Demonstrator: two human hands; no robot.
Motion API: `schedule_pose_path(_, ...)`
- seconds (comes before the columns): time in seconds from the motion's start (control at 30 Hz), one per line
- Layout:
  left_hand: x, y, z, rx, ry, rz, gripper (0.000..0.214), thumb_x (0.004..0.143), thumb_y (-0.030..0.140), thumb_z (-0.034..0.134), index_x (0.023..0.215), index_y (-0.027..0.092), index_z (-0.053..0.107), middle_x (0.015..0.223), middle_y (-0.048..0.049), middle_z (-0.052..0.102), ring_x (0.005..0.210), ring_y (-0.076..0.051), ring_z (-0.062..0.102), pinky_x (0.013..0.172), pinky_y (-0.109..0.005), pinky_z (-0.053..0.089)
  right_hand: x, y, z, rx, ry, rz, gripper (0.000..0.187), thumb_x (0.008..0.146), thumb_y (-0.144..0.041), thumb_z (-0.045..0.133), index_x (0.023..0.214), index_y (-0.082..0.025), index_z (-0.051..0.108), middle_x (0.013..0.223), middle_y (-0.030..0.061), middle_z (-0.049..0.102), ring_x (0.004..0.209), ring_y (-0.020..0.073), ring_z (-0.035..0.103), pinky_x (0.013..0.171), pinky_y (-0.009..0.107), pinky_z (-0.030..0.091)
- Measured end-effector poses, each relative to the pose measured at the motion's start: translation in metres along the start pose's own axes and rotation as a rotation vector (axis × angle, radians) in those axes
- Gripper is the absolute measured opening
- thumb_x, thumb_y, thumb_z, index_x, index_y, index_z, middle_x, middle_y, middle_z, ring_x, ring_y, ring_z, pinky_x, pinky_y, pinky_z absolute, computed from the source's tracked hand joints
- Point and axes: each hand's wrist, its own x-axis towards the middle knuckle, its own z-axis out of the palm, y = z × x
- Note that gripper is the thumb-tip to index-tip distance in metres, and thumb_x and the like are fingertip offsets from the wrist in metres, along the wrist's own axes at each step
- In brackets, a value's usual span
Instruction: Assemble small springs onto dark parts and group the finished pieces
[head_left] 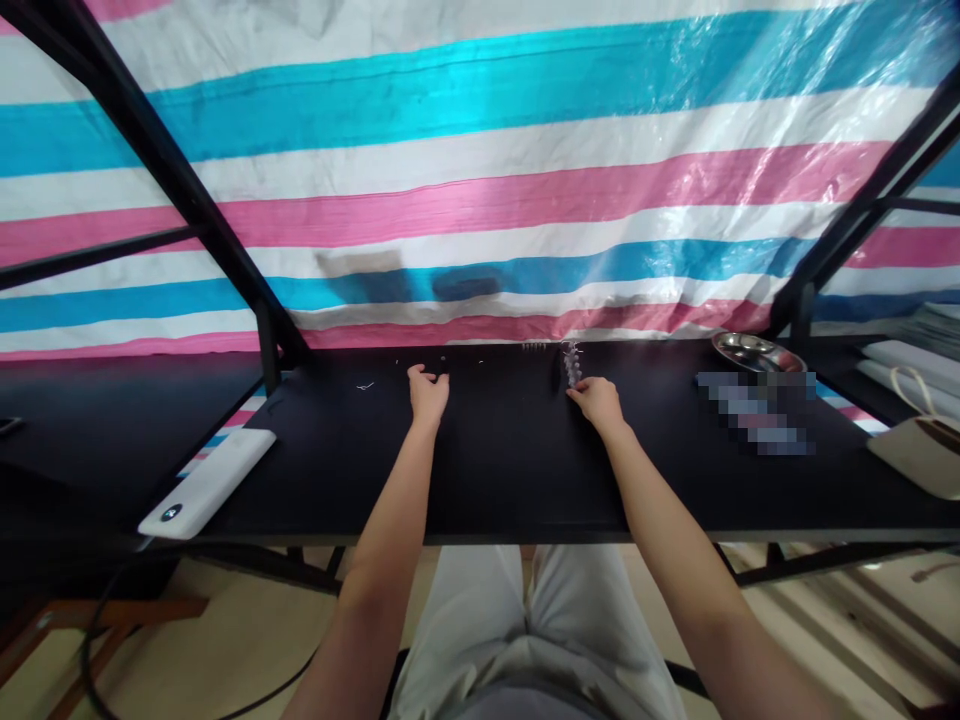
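Note:
Both my arms reach forward over a black table (510, 470). My left hand (427, 392) rests near the table's far middle with its fingers curled loosely and nothing visible in them. My right hand (598, 398) lies to the right, its fingertips pinched on the lower end of a small pale beaded strand (572, 362) that stands up from the table. A short row of tiny dark pieces (534, 345) lies just left of the strand by the far edge.
A white power bank (206, 483) with a cable lies at the table's front left corner. A metal dish (754, 351) sits at the far right, a blurred patch beside it. A striped tarp hangs behind; black frame bars slant at both sides. A beige object (915, 452) is at right.

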Motion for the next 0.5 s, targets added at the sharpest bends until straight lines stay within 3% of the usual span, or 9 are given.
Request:
schedule_pose_path(0.17, 0.020, -0.003, -0.007, 0.170, -0.135, -0.061, 0.068, 0.068, 0.034, 0.065, 0.123, 0.011, 0.032, 0.095, -0.0119, 0.061, 0.094, -0.024, 0.059, 0.079, -0.033, 0.043, -0.002, 0.000, -0.002, -0.028, -0.038, -0.011, 0.020, 0.070, -0.033, 0.067, 0.082, -0.016, 0.070, 0.077, 0.0105, 0.068, 0.073, 0.0215, 0.063, 0.062, 0.027, 0.043)
schedule_pose_path(0.37, 0.051, -0.008, 0.002, 0.341, -0.274, 0.033, 0.056, 0.069, 0.036, 0.065, 0.115, 0.012, 0.045, 0.090, -0.0109, 0.063, 0.084, -0.022, 0.062, 0.072, -0.029, 0.045, -0.010, -0.004, -0.013, -0.054, -0.082, 0.000, 0.019, 0.069, -0.034, 0.067, 0.076, -0.017, 0.069, 0.073, 0.0102, 0.067, 0.070, 0.0214, 0.063, 0.059, 0.027, 0.042)
schedule_pose_path(0.5, 0.062, -0.006, 0.004, 0.395, -0.286, 0.083, 0.057, 0.068, 0.037, 0.065, 0.115, 0.012, 0.046, 0.090, -0.0109, 0.064, 0.080, -0.021, 0.062, 0.072, -0.029, 0.044, -0.014, -0.013, -0.027, -0.027, -0.003, 0.002, 0.032, 0.077, -0.045, 0.054, 0.062, -0.019, 0.064, 0.064, 0.0085, 0.064, 0.067, 0.0221, 0.062, 0.056, 0.028, 0.040)
